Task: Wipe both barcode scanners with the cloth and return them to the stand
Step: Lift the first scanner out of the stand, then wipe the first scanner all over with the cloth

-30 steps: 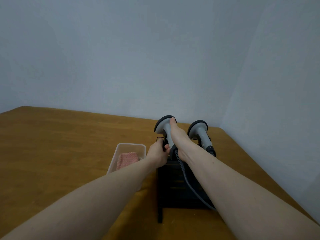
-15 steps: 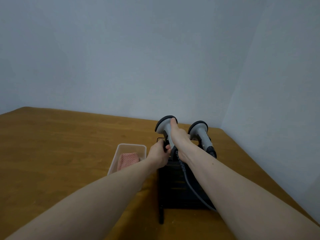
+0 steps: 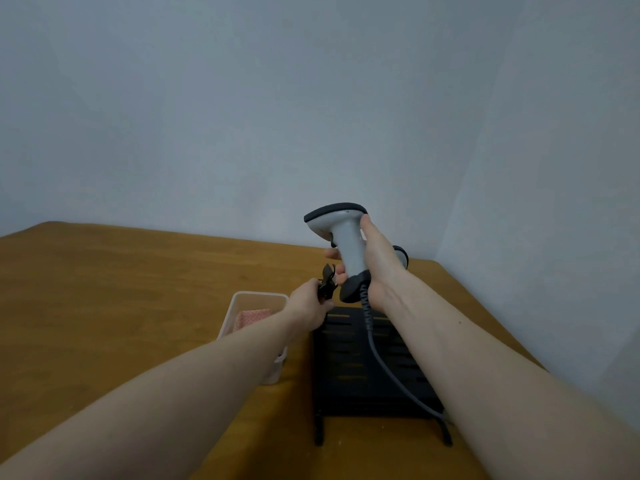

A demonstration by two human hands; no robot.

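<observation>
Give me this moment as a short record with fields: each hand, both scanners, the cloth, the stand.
right hand: grips the lifted scanner's handle
left hand: holds the stand's black clip
lifted scanner: raised above the stand, cord hanging down
second scanner: mostly hidden behind the right hand
cloth: pink, lying in the clear tub
stand: black, on the wooden table
</observation>
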